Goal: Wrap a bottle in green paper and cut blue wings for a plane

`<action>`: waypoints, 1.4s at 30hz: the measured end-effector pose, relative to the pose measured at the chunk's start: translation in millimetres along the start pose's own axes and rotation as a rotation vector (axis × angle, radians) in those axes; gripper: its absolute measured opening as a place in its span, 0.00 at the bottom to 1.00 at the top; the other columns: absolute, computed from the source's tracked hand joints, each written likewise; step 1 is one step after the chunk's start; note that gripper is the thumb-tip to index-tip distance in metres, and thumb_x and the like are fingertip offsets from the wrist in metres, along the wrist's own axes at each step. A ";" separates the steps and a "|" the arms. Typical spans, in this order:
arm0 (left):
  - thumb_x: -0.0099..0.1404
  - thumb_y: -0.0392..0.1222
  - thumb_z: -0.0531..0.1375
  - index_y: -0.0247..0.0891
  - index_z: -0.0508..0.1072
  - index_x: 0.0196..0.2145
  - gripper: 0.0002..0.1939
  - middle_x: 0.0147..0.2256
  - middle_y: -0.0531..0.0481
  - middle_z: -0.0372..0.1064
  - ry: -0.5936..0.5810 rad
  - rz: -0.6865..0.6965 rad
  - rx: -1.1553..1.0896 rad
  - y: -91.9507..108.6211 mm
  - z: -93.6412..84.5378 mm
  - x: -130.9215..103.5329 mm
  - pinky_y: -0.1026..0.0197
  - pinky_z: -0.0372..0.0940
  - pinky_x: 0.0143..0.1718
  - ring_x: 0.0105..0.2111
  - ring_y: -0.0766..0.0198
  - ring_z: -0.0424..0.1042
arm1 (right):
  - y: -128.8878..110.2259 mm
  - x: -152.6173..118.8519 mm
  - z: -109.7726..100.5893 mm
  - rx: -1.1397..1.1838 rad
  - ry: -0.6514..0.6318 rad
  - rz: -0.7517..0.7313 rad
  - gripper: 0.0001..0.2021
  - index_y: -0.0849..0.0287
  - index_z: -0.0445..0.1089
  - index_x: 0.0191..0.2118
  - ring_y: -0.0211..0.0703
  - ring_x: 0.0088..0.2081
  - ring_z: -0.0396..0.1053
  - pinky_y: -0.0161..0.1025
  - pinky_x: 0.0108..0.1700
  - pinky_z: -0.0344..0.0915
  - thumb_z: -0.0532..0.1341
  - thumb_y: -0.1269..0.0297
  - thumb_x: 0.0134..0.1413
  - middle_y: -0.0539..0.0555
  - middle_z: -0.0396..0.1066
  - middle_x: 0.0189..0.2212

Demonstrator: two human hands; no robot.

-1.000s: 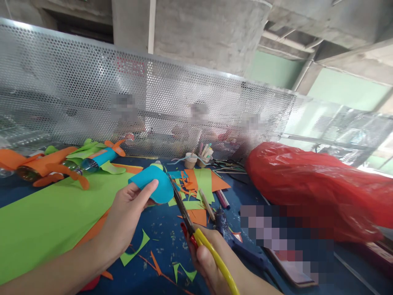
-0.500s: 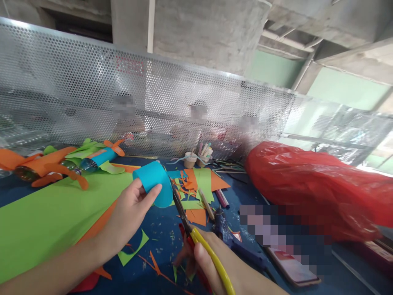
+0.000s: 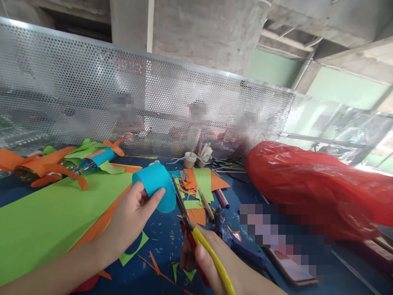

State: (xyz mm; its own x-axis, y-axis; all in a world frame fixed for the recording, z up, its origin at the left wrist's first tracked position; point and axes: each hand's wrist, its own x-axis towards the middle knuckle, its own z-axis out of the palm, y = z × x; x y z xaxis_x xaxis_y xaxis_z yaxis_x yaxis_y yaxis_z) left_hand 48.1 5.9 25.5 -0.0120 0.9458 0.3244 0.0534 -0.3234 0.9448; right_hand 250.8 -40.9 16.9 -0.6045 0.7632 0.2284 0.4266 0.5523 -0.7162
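Observation:
My left hand (image 3: pixel 139 209) pinches a curled piece of blue paper (image 3: pixel 158 182) between thumb and fingers, above the dark blue table. In my right hand (image 3: pixel 202 250) is a pair of scissors (image 3: pixel 184 213) with one yellow and one red handle. The blades point up and away, close beside the right edge of the blue paper; whether they touch it I cannot tell. Under my left forearm lies a large green sheet (image 3: pixel 61 209) over orange paper. Green and orange offcuts (image 3: pixel 155 262) are scattered below my hands.
A blue glue gun (image 3: pixel 239 241) and a phone (image 3: pixel 291 266) lie right of my right hand. Behind them bulges a red plastic bag (image 3: pixel 307 184). Paper cups (image 3: pixel 190 159) with pens stand near the perforated metal screen (image 3: pixel 184 90). Paper-wrapped bottles (image 3: pixel 98 157) lie at left.
The blue paper has shifted slightly right and down with my left hand, its curved edge turned a little. The scissors have barely moved, their blades now just right of the paper's edge.

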 end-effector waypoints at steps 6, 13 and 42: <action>0.61 0.51 0.63 0.41 0.74 0.41 0.14 0.34 0.50 0.78 -0.014 0.014 -0.002 -0.7 -0.3 -0.8 0.61 0.71 0.37 0.34 0.58 0.76 | 3.6 4.1 2.5 0.012 0.009 -0.016 0.29 0.58 0.57 0.32 0.36 0.23 0.55 0.34 0.24 0.55 0.36 0.37 0.62 0.50 0.61 0.24; 0.61 0.51 0.63 0.42 0.74 0.43 0.15 0.36 0.50 0.78 -0.031 0.021 -0.036 0.5 -0.3 -1.9 0.62 0.71 0.38 0.34 0.59 0.76 | 1.4 6.0 7.3 0.067 0.072 -0.005 0.29 0.56 0.54 0.31 0.36 0.24 0.52 0.34 0.24 0.51 0.37 0.34 0.60 0.48 0.55 0.23; 0.59 0.49 0.65 0.40 0.72 0.45 0.18 0.39 0.46 0.79 -0.044 -0.134 -0.249 7.3 4.2 -0.9 0.60 0.71 0.36 0.35 0.55 0.77 | 15.2 2.4 21.3 0.243 0.196 0.128 0.28 0.56 0.57 0.28 0.34 0.20 0.52 0.33 0.19 0.49 0.45 0.33 0.57 0.44 0.51 0.16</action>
State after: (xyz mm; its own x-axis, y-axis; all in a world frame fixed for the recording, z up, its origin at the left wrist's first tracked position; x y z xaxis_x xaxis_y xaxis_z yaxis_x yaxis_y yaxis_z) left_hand 52.7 2.8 32.0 0.0411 0.9792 0.1987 -0.1932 -0.1873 0.9631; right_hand 241.5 -37.8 -7.4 -0.4052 0.8842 0.2324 0.3032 0.3698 -0.8783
